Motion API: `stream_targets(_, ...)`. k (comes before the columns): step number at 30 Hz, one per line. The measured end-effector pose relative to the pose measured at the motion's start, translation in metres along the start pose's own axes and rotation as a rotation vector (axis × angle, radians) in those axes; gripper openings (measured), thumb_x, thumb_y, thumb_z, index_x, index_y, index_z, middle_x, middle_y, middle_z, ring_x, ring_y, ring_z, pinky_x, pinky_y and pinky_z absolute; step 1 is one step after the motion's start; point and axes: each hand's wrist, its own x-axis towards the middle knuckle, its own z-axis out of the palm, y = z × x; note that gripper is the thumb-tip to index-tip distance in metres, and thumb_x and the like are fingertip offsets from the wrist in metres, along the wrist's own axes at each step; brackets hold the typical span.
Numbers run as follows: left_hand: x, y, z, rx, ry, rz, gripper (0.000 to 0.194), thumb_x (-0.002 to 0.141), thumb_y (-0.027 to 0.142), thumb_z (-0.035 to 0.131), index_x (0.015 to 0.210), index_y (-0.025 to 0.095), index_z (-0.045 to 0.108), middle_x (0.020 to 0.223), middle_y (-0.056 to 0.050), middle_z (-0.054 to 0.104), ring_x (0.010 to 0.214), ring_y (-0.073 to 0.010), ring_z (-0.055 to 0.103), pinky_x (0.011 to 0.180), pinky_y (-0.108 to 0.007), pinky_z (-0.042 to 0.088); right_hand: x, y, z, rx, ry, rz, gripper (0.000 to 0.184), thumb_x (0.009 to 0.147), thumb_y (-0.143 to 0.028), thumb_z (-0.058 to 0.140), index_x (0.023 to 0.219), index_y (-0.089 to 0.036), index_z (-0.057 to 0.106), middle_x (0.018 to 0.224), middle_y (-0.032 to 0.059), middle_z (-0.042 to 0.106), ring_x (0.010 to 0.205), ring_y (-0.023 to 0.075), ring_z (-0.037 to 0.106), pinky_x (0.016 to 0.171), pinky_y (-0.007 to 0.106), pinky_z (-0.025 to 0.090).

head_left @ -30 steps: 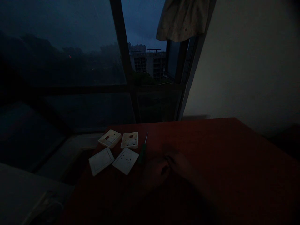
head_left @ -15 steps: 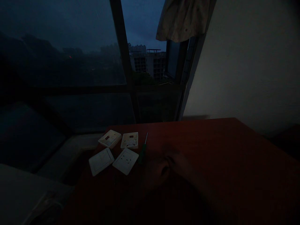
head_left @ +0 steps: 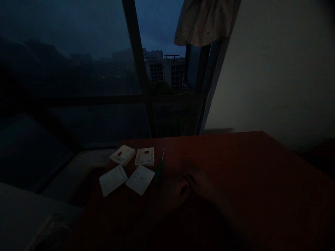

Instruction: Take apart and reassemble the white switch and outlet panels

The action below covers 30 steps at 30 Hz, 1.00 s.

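Note:
The room is very dark. My left hand (head_left: 170, 195) and my right hand (head_left: 200, 181) rest close together on a red-brown table (head_left: 248, 167), seemingly touching each other; their fingers are lost in the dark. Just left of them lies a green-handled screwdriver (head_left: 158, 171), tip pointing away from me. Beyond it lie several white wall plates: a socket face (head_left: 140, 179), a blank switch face (head_left: 113, 180), and two back-side-up plates (head_left: 122, 154) (head_left: 144, 156). Neither hand touches the screwdriver or the plates.
A large window (head_left: 78, 69) with a dark frame (head_left: 138, 69) fills the back, with buildings outside. A pale cloth (head_left: 204, 21) hangs at the top. A plain wall (head_left: 274, 69) stands at the right. The table's left edge drops to a light ledge (head_left: 78, 167).

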Motion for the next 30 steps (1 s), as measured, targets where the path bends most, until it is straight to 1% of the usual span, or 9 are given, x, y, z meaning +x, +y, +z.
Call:
stream_targets(4,0.0004,-0.0003,0.0011,0.006,0.006,-0.005,0.013,0.085,0.019,0.051,0.091,0.022,0.062,0.093,-0.002,0.068,0.086,-0.0176,0.061,0.075,-0.026,0.044,-0.0004,0.0008,0.0006,0.000,0.002,-0.003,0.024,0.090,-0.021,0.041,0.087,-0.020,0.066,0.088,0.0042,0.070,0.080,0.0158,0.063,0.070,0.025,0.040)
stream_targets(7,0.0007,-0.0016,0.0029,0.010,0.002,-0.011,0.012,0.085,0.020,0.052,0.090,0.022,0.062,0.092,-0.002,0.068,0.084,-0.0178,0.062,0.074,-0.026,0.044,-0.0009,0.0006,0.0001,0.004,-0.004,-0.007,0.027,0.092,-0.021,0.039,0.089,-0.020,0.066,0.090,0.0041,0.070,0.080,0.0155,0.063,0.070,0.025,0.041)
stream_targets(12,0.0008,-0.0031,0.0042,0.010,0.008,-0.003,0.011,0.085,0.020,0.053,0.091,0.021,0.062,0.095,-0.002,0.068,0.089,-0.0181,0.061,0.076,-0.026,0.044,-0.0009,0.0000,-0.0004,0.004,-0.011,-0.001,0.027,0.091,-0.021,0.041,0.091,-0.020,0.067,0.090,0.0047,0.070,0.083,0.0163,0.063,0.072,0.025,0.041)
stream_targets(16,0.0016,-0.0034,0.0042,0.010,0.010,-0.002,0.011,0.086,0.020,0.052,0.089,0.021,0.062,0.090,-0.002,0.067,0.083,-0.0173,0.062,0.073,-0.026,0.044,-0.0010,0.0000,-0.0001,0.011,-0.009,-0.014,0.025,0.090,-0.020,0.042,0.092,-0.020,0.067,0.092,0.0044,0.070,0.084,0.0161,0.063,0.073,0.025,0.042)
stream_targets(20,0.0014,-0.0018,0.0037,0.008,0.016,-0.001,0.011,0.085,0.019,0.052,0.089,0.021,0.062,0.092,-0.002,0.068,0.085,-0.0176,0.061,0.074,-0.026,0.044,-0.0011,0.0005,0.0007,0.014,0.005,-0.014,0.026,0.091,-0.020,0.040,0.091,-0.020,0.066,0.092,0.0041,0.070,0.084,0.0159,0.063,0.073,0.025,0.042)
stream_targets(26,0.0001,-0.0009,0.0025,0.007,0.018,-0.002,0.012,0.085,0.019,0.053,0.091,0.023,0.062,0.092,-0.001,0.067,0.087,-0.0182,0.061,0.077,-0.027,0.044,-0.0002,0.0007,0.0005,0.018,0.005,-0.009,0.024,0.089,-0.019,0.043,0.090,-0.020,0.067,0.092,0.0044,0.070,0.084,0.0163,0.063,0.074,0.025,0.042)
stream_targets(30,0.0002,-0.0027,0.0037,0.005,0.010,-0.001,0.011,0.085,0.020,0.053,0.089,0.022,0.062,0.091,-0.002,0.067,0.086,-0.0181,0.061,0.074,-0.026,0.044,-0.0006,-0.0008,-0.0012,0.022,0.000,-0.012,0.024,0.088,-0.018,0.043,0.090,-0.021,0.067,0.093,0.0040,0.070,0.085,0.0161,0.063,0.075,0.024,0.041)
